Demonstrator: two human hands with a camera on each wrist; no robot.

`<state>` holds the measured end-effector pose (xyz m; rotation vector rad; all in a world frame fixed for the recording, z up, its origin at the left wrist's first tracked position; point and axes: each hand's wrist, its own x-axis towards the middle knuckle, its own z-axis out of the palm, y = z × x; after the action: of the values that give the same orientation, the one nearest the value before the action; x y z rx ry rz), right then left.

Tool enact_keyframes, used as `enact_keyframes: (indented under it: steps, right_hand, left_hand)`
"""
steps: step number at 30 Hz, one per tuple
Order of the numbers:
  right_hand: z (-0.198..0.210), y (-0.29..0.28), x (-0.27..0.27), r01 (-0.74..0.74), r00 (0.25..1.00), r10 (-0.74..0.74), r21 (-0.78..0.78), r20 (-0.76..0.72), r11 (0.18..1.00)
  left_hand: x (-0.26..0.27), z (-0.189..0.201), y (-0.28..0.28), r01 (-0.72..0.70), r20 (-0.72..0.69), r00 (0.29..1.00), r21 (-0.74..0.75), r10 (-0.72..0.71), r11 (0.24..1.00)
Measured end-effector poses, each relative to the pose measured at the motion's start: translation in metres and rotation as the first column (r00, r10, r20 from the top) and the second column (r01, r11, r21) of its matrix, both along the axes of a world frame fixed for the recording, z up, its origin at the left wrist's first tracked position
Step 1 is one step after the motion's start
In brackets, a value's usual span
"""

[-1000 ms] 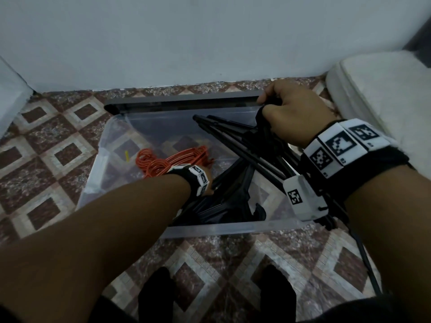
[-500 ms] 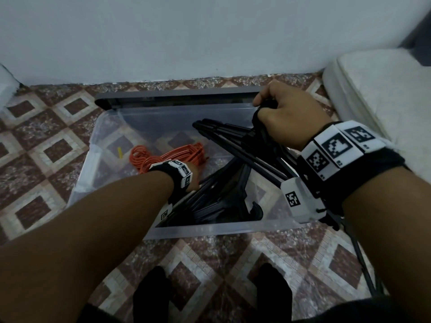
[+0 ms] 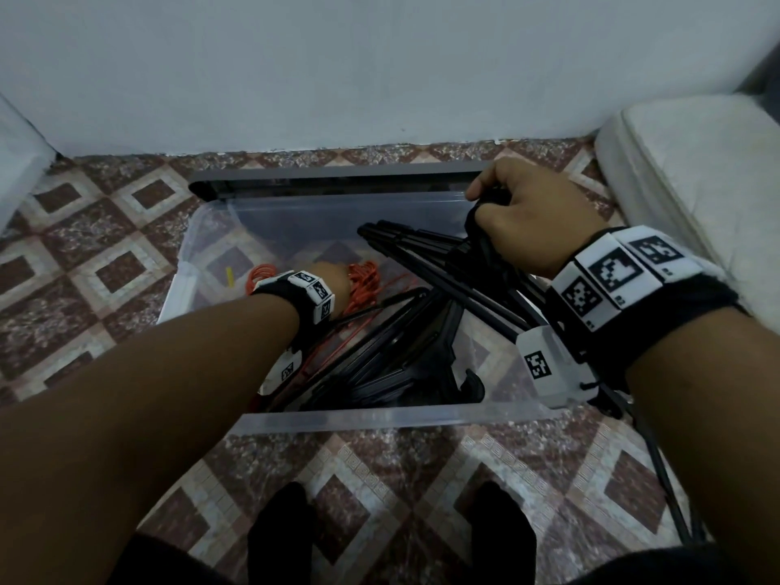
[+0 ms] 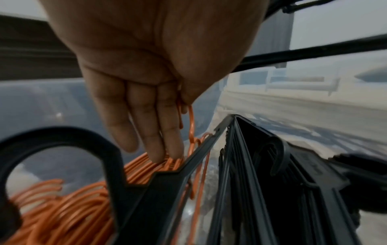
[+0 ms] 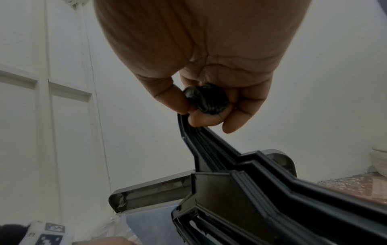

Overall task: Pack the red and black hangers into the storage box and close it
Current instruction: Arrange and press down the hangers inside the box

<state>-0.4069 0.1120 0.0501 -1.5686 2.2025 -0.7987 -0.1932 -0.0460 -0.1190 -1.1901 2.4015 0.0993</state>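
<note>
A clear storage box (image 3: 380, 420) stands open on the tiled floor, its grey lid (image 3: 337, 173) lying behind it. Red wire hangers (image 3: 363, 280) (image 4: 69, 213) lie in the left half, and a stack of black hangers (image 3: 392, 365) (image 4: 261, 190) lies in the middle. My left hand (image 3: 333, 274) (image 4: 159, 132) is down in the box with fingertips on the red hangers, and its thumb pins one red hook against the index finger. My right hand (image 3: 527, 221) (image 5: 209, 112) grips the hooks of a second black hanger bundle (image 3: 426, 263) (image 5: 261, 190), held slanted over the box's back right corner.
A white wall (image 3: 380, 57) runs close behind the lid. A white cushion (image 3: 696, 171) lies on the floor to the right. My feet in black socks (image 3: 283, 534) stand just before the box. A black cable (image 3: 662, 470) hangs by my right forearm.
My left hand has slid farther back in the box, off the black stack and onto the red hangers. My right hand keeps the same grip on the black bundle.
</note>
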Motion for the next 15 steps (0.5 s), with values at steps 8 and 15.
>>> enact_keyframes:
  steps: [8, 15]
  right_hand:
    - [-0.001, 0.001, -0.001, 0.002, 1.000, -0.002, 0.007, 0.006, 1.000]
    - [-0.002, 0.000, -0.002, 0.003, 1.000, -0.003, 0.012, -0.013, 1.000]
  left_hand:
    - [0.018, -0.014, -0.005, 0.034, 0.063, 0.997, -0.010, -0.033, 0.999]
    - [0.035, -0.019, -0.009, 0.002, 0.204, 0.979, -0.034, 0.005, 0.999]
